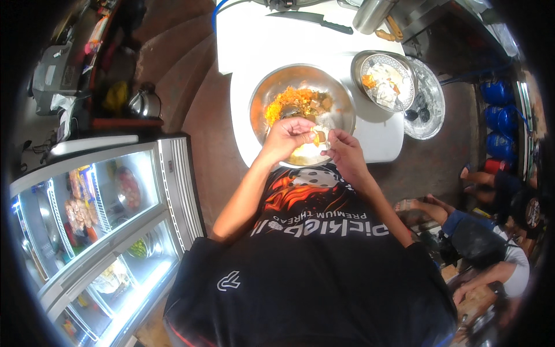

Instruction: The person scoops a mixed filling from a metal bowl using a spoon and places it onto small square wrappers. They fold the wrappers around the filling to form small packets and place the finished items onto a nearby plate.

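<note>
Both my hands are over the near edge of a wide steel mixing bowl (346, 104). Between them is a small pale wrapper (319, 136) with a brown piece and yellow bits on it. My left hand (289, 139) pinches its left side with thumb and fingers. On the opposite side, the fingertips of my right hand (346, 153) close on it. In the bowl lie orange shreds (296, 94), yellow bits, brown cubes (325, 103) and something dark; white stuff lies near its front, partly hidden by my hands.
Right of the bowl, a patterned round dish (408, 87) holds white pieces with orange bits. Beside it sits a wide metal tray (430, 107). A knife (324, 22) and a steel canister (369, 16) are at the back. A lit glass-door fridge (98, 202) stands left; people sit lower right.
</note>
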`<state>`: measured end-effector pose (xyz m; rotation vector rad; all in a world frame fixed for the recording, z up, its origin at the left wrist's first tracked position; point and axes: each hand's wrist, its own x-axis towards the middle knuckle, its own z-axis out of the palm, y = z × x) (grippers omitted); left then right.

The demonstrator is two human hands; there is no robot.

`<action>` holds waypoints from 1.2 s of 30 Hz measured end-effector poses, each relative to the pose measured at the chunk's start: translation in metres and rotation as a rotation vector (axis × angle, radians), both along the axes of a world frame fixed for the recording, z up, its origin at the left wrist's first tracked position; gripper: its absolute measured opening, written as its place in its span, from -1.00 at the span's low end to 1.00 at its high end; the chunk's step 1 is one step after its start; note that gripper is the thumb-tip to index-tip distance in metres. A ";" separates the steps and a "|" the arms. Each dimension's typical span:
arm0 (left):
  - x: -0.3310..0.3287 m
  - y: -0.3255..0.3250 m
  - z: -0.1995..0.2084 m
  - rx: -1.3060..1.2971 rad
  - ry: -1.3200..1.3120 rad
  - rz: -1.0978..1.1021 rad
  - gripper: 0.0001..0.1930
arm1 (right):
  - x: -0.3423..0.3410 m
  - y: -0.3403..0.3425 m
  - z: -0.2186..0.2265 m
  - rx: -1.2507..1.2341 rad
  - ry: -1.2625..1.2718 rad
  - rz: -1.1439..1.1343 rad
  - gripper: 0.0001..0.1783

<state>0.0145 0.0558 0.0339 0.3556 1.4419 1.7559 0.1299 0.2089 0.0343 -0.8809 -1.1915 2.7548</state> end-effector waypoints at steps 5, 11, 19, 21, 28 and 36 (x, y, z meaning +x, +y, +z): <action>-0.008 -0.006 -0.011 -0.334 0.365 0.014 -0.74 | -0.006 0.001 -0.008 0.171 -0.062 -0.089 -0.81; -0.007 -0.034 -0.033 -1.160 0.905 -0.185 -0.62 | -0.013 0.016 -0.027 0.324 -0.149 -0.199 -0.80; -0.012 -0.026 -0.018 -1.049 0.570 0.014 -0.60 | -0.021 0.025 -0.043 0.201 -0.175 -0.273 -0.83; -0.013 -0.028 -0.011 -0.991 0.504 0.104 -0.60 | -0.022 0.026 -0.045 0.197 -0.181 -0.290 -0.82; 0.012 -0.030 0.023 -0.783 0.522 0.221 -0.72 | -0.033 0.024 -0.051 0.194 -0.201 -0.314 -0.76; 0.041 -0.027 0.008 -0.636 0.603 0.120 -0.72 | -0.042 0.020 -0.056 0.214 -0.236 -0.316 -0.73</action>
